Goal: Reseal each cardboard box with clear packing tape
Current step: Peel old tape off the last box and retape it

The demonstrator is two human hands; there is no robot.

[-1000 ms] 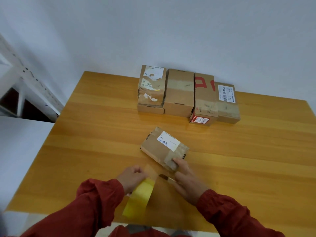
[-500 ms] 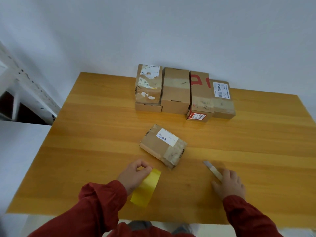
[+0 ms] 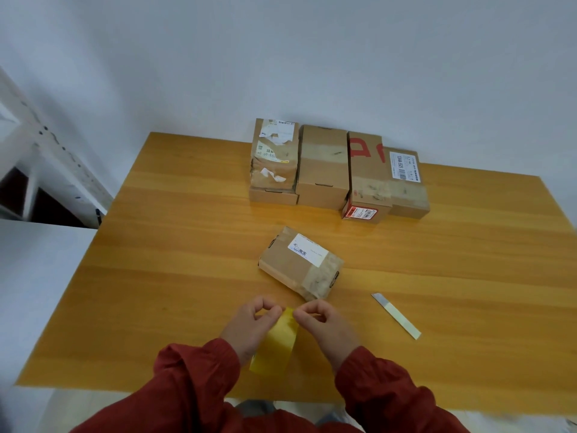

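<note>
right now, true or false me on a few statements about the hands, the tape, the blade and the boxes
1. The left hand and right hand both pinch the tape roll. True.
2. The blade is gripped in the right hand. False: it lies on the table, off to the right of that hand, untouched.
3. A row of four boxes stands at the far side of the table. True.
4. The near box is stacked on that row. False: it lies alone on the table, apart from the row.
5. The near box carries a white label on top. True.
</note>
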